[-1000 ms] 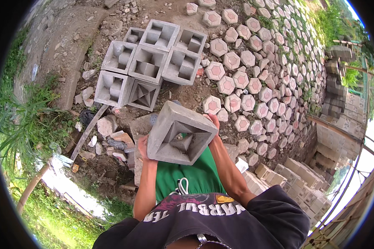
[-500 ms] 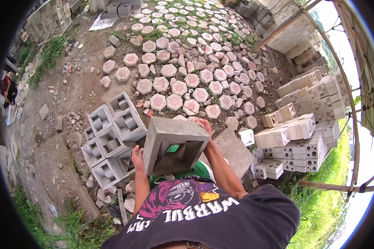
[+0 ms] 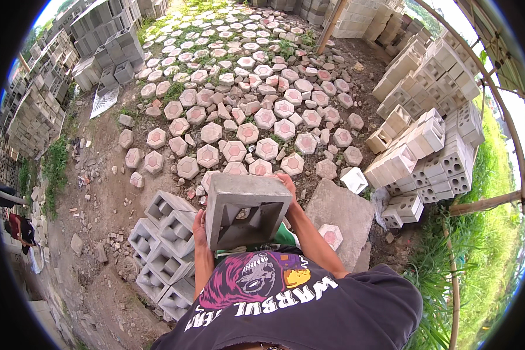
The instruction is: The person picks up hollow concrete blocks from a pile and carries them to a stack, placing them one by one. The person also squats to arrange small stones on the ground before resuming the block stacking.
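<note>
A square grey concrete ventilation block, with a recessed hollow face toward me, is held up in front of my waist. My left hand presses against its left side, fingers along the edge. Around the far right corner curls my right hand, partly hidden behind the block. Just left of my left forearm stands a stack of similar hollow grey blocks, apart from the held one.
Hexagonal pavers with reddish centres cover the ground ahead. A flat concrete slab lies right, bearing one paver. Hollow blocks are piled far right, taller stacks far left. A person bends at the left edge.
My view has swung toward the left and farther ahead. My left hand has come in against the block's side, where before its fingers stood apart. The block stays raised at my waist.
</note>
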A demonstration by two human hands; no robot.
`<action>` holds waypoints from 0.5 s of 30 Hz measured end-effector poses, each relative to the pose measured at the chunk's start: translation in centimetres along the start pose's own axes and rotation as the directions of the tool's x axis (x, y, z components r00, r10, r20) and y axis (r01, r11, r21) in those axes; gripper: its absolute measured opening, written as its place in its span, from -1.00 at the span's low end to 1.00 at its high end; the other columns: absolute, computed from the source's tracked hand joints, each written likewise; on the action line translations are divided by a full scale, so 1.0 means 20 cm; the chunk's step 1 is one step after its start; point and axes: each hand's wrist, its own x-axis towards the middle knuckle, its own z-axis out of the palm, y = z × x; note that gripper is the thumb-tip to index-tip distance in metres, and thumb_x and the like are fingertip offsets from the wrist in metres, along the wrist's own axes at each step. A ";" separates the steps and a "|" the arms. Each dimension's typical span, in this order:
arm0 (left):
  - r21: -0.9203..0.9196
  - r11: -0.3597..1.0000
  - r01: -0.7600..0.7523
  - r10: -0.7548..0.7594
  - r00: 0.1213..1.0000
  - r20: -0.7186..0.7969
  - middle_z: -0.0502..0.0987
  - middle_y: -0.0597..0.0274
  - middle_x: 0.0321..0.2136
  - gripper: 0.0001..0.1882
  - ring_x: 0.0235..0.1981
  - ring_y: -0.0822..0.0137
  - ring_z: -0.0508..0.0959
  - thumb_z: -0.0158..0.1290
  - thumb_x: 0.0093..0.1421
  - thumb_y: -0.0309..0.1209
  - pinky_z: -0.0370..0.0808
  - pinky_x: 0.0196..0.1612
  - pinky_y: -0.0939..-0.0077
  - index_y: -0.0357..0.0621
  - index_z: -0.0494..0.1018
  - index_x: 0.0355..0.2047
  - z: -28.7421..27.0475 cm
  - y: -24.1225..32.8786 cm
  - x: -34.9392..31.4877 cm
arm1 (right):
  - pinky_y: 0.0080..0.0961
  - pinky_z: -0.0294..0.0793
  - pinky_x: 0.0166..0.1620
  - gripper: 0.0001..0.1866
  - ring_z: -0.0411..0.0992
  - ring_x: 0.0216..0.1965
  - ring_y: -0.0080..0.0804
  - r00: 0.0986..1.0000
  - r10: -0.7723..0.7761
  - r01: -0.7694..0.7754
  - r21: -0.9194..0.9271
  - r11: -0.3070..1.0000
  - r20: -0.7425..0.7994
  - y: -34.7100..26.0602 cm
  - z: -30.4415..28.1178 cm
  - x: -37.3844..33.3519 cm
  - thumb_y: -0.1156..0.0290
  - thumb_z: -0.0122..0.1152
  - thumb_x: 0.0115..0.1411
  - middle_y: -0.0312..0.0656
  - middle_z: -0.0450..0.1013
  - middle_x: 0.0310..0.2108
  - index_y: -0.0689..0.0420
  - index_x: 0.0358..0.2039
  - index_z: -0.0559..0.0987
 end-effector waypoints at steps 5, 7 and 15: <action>0.010 1.000 -0.024 0.023 0.988 0.151 0.61 0.11 -0.18 -0.61 -0.23 0.26 0.63 0.01 0.27 -0.22 0.56 -0.10 0.44 -0.21 0.48 0.00 0.50 -0.04 0.48 | -0.45 0.48 -0.23 -0.59 0.48 -0.43 -0.41 0.985 -0.135 0.134 -0.019 0.991 -0.109 -0.34 -0.10 0.43 0.10 -0.11 0.26 -0.21 0.53 -0.44 0.18 -0.35 0.56; 0.010 1.000 -0.010 0.009 0.987 0.162 0.63 0.12 -0.21 -0.64 -0.24 0.28 0.64 0.02 0.27 -0.24 0.57 -0.11 0.47 -0.23 0.51 -0.06 0.46 -0.01 0.73 | -0.46 0.47 -0.23 -0.60 0.47 -0.44 -0.42 0.991 -0.089 0.090 0.007 0.996 -0.100 -0.48 -0.03 0.54 0.10 -0.11 0.27 -0.23 0.53 -0.45 0.17 -0.37 0.55; 0.120 0.967 0.223 -0.245 0.944 0.223 0.64 0.15 -0.26 -0.69 -0.30 0.27 0.65 0.05 0.23 -0.26 0.62 -0.22 0.43 -0.20 0.54 -0.13 1.04 -0.05 1.28 | -0.44 0.47 -0.20 -0.57 0.47 -0.44 -0.38 0.961 -0.191 0.234 0.214 0.949 -0.201 -0.92 -0.25 0.79 0.10 -0.10 0.25 -0.24 0.53 -0.45 0.20 -0.38 0.57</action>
